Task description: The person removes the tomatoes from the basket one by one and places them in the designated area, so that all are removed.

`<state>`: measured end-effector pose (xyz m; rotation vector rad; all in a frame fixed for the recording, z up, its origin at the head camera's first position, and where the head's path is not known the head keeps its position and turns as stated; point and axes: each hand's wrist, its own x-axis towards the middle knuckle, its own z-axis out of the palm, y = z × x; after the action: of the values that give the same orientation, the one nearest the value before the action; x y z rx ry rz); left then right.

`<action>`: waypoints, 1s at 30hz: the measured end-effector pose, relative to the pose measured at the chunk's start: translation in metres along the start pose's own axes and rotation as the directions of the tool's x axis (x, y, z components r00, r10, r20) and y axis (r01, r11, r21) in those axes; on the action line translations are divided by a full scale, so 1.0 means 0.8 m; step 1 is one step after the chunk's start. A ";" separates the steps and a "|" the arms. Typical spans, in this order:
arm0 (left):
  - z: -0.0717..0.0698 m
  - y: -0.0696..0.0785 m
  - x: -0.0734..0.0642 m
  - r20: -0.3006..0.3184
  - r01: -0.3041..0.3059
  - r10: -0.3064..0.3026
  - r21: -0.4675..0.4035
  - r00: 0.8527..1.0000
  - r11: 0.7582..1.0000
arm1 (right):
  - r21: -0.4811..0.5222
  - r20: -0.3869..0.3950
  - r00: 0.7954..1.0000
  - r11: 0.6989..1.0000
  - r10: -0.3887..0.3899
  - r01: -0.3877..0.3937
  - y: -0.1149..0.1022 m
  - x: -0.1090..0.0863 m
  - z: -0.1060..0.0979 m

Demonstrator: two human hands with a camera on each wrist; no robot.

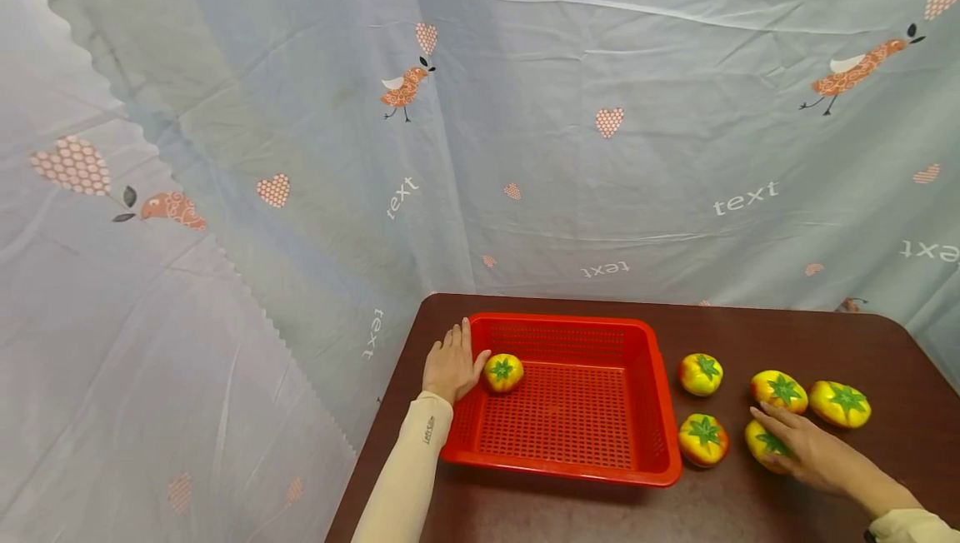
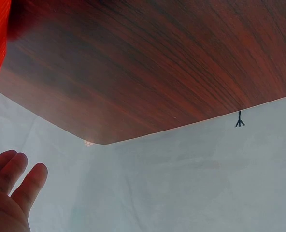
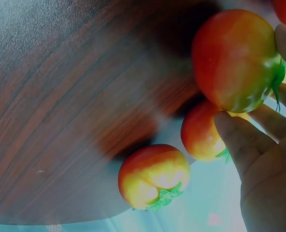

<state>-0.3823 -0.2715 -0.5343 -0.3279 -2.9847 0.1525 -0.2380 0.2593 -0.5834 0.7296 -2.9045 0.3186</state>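
A red plastic basket (image 1: 555, 476) sits on the table, with one yellow-red tomato (image 1: 502, 372) at its left wall. My left hand (image 1: 452, 364) rests on the basket's left rim, its fingers straight; in the left wrist view only its fingers (image 2: 29, 186) show. To the right of the basket, my right hand (image 1: 813, 451) holds a tomato (image 3: 235, 60) with a green leafy top between thumb and fingers. Just behind it lies another tomato (image 1: 780, 389), close to the fingertips. Part of the held tomato is hidden under the hand in the head view.
Two tomatoes, a rear one (image 1: 701, 374) and a front one (image 1: 703, 440), lie along the basket's right side. Another tomato (image 1: 840, 404) lies farther right. The dark wooden table (image 1: 570, 518) has rounded back corners, and a printed curtain (image 1: 540, 218) hangs behind it.
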 end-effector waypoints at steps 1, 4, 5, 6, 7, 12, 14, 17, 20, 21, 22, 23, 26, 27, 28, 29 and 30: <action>0.000 0.000 0.000 -0.001 0.000 0.000 0.002 1.000 1.000 | -0.004 -0.002 1.000 1.000 0.003 -0.003 0.000 0.000 -0.001; -0.001 0.001 0.000 -0.004 -0.001 0.001 0.007 1.000 1.000 | 0.023 0.042 0.998 0.999 0.040 -0.041 0.001 0.001 -0.006; -0.001 0.001 0.000 -0.005 -0.002 0.003 0.006 1.000 1.000 | 0.036 0.067 0.996 0.997 0.063 -0.066 0.001 0.002 -0.010; -0.001 0.001 0.000 -0.006 -0.004 0.004 0.005 1.000 1.000 | 0.054 0.095 0.992 0.994 0.086 -0.091 0.001 0.004 -0.014; -0.001 0.001 0.001 -0.008 -0.005 0.005 0.004 1.000 1.000 | 0.069 0.116 0.988 0.991 0.103 -0.111 0.001 0.006 -0.018; 0.000 0.001 0.001 0.005 -0.003 0.003 0.011 1.000 1.000 | 0.100 0.131 0.984 0.986 0.117 -0.130 0.000 0.022 -0.040; 0.000 0.001 0.001 0.010 0.000 0.000 0.014 1.000 1.000 | 0.104 0.116 0.987 0.987 0.107 -0.120 -0.001 0.029 -0.047; 0.000 0.000 0.001 0.006 -0.002 0.002 0.010 1.000 1.000 | 0.101 0.091 0.992 0.990 0.090 -0.100 -0.004 0.038 -0.054; -0.001 -0.001 0.001 0.005 -0.002 0.002 0.010 1.000 1.000 | 0.084 0.060 0.995 0.993 0.075 -0.080 -0.010 0.047 -0.062; -0.001 -0.001 0.001 0.004 -0.001 0.001 0.011 1.000 1.000 | 0.078 0.046 0.997 0.995 0.065 -0.069 -0.012 0.050 -0.065; -0.001 -0.001 0.002 0.010 0.001 -0.002 0.013 1.000 1.000 | 0.072 0.031 0.998 0.996 0.054 -0.056 -0.015 0.054 -0.068; -0.001 -0.002 0.002 0.009 0.003 -0.003 0.015 1.000 1.000 | 0.065 0.023 0.999 0.997 0.049 -0.050 -0.017 0.058 -0.071; -0.001 -0.001 0.001 0.005 0.002 -0.002 0.010 1.000 1.000 | 0.049 0.014 0.998 0.997 0.054 -0.055 -0.026 0.071 -0.082; -0.001 -0.001 0.001 0.004 0.000 0.000 0.008 1.000 1.000 | 0.044 0.004 0.999 0.998 0.047 -0.047 -0.029 0.076 -0.085; -0.001 -0.001 0.001 0.003 -0.001 0.001 0.008 1.000 1.000 | 0.034 -0.009 0.999 0.999 0.037 -0.037 -0.032 0.081 -0.087; 0.000 0.000 0.000 0.004 -0.002 0.002 0.009 1.000 1.000 | 0.029 -0.011 0.999 0.999 0.034 -0.034 -0.036 0.087 -0.090; -0.001 0.000 0.000 0.004 -0.003 0.003 0.010 1.000 1.000 | 0.024 -0.018 1.000 0.999 0.024 -0.024 -0.039 0.093 -0.092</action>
<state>-0.3823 -0.2714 -0.5337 -0.3313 -2.9866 0.1679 -0.2826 0.2159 -0.4935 0.6919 -2.8993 0.3609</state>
